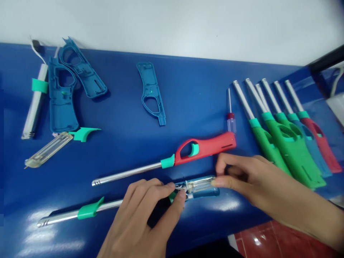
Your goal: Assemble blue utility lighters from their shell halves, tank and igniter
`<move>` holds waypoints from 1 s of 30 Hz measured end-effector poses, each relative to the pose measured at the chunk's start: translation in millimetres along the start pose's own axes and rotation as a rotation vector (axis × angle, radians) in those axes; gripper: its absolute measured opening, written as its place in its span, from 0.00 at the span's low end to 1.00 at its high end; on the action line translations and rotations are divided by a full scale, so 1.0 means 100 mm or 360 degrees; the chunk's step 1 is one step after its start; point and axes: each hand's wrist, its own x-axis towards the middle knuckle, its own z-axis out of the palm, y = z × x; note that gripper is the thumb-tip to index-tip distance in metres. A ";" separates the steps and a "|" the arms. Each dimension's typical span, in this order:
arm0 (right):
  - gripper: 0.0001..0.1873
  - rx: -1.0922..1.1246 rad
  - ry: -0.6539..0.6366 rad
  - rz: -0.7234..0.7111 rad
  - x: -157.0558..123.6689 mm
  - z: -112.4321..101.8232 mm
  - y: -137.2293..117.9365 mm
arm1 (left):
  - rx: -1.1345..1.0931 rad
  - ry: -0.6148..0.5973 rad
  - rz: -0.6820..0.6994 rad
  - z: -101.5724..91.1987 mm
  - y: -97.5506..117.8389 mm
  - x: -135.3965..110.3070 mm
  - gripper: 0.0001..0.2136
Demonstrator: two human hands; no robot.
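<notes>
Lighter body (204,192), shell off: was pinched endwise between closed left hand (145,218) fingertips and right hand (249,179) thumb-forefinger.

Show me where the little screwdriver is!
In the head view, the screwdriver lies on the blue table, right of the middle, just past the handle end of the red lighter and left of the row of lighters.

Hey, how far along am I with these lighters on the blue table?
Whole: six lighters in a row at the right, plus the red lighter mid-table. In hand: the open lighter, left hand pinching by its wires, right hand at the clear tank end. In pieces: two blue shells, a loose tank, a green trigger and a white tube at the left, another shell at centre.
</notes>
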 end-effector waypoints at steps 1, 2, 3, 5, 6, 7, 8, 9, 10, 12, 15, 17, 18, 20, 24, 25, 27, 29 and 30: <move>0.23 -0.0024 -0.0010 -0.0001 0.01 -0.01 -0.01 | 0.0008 -0.0001 0.0002 0.00 0.00 0.00 0.18; 0.23 -0.0049 -0.0024 -0.0003 0.01 -0.02 -0.02 | 0.0014 -0.0008 0.0005 -0.01 0.00 0.00 0.18; 0.22 -0.0072 -0.0039 -0.0003 0.03 -0.02 -0.03 | 0.0017 -0.0021 0.0005 -0.01 -0.01 -0.01 0.19; 0.21 -0.0114 -0.0047 0.0003 0.05 -0.04 -0.04 | 0.0016 -0.0049 0.0006 -0.01 -0.02 -0.03 0.23; 0.21 -0.0129 -0.0045 0.0007 0.07 -0.04 -0.05 | 0.0016 -0.0073 0.0002 -0.02 -0.02 -0.04 0.25; 0.20 -0.0142 -0.0042 0.0009 0.08 -0.05 -0.05 | 0.0015 -0.0094 -0.0006 -0.02 -0.03 -0.05 0.27; 0.19 -0.0151 -0.0045 0.0015 0.08 -0.05 -0.06 | 0.0012 -0.0109 -0.0015 -0.02 -0.03 -0.05 0.28; 0.18 -0.0161 -0.0045 0.0021 0.08 -0.05 -0.07 | 0.0008 -0.0112 -0.0019 -0.02 -0.04 -0.06 0.28; 0.18 -0.0178 -0.0043 0.0023 0.08 -0.04 -0.07 | 0.0007 -0.0112 -0.0014 -0.02 -0.04 -0.06 0.28; 0.16 -0.0222 -0.0007 0.0003 0.07 -0.03 -0.09 | 0.0005 -0.0074 0.0014 -0.04 -0.04 -0.06 0.27; 0.16 -0.0200 0.0004 -0.0069 0.09 -0.01 -0.13 | 0.0006 0.0003 0.0057 -0.07 -0.04 -0.03 0.24; 0.18 -0.0055 -0.0078 -0.0039 0.12 -0.01 -0.13 | 0.0009 0.0029 0.0071 -0.08 -0.04 0.00 0.22; 0.19 0.0044 -0.0125 -0.0001 0.14 -0.02 -0.14 | 0.0014 0.0027 0.0078 -0.08 -0.04 0.01 0.20; 0.19 0.0234 -0.0182 0.0066 0.17 -0.04 -0.13 | 0.0043 0.0009 0.0090 -0.09 -0.04 0.04 0.18; 0.20 0.0370 -0.0180 0.0079 0.17 -0.05 -0.13 | 0.0174 -0.0130 0.0088 -0.10 0.01 0.05 0.29; 0.21 0.0365 -0.0167 0.0071 0.16 -0.04 -0.14 | 0.0195 -0.0173 0.0092 -0.10 0.03 0.05 0.31; 0.22 0.0341 -0.0133 0.0022 0.15 -0.03 -0.14 | 0.0239 -0.0240 0.0123 -0.08 0.08 0.05 0.31; 0.23 0.0340 -0.0089 -0.0029 0.15 -0.02 -0.14 | 0.0314 -0.0253 0.0173 -0.05 0.12 0.05 0.27; 0.23 0.0350 -0.0083 -0.0036 0.15 -0.02 -0.13 | 0.0356 -0.0243 0.0196 -0.03 0.13 0.06 0.26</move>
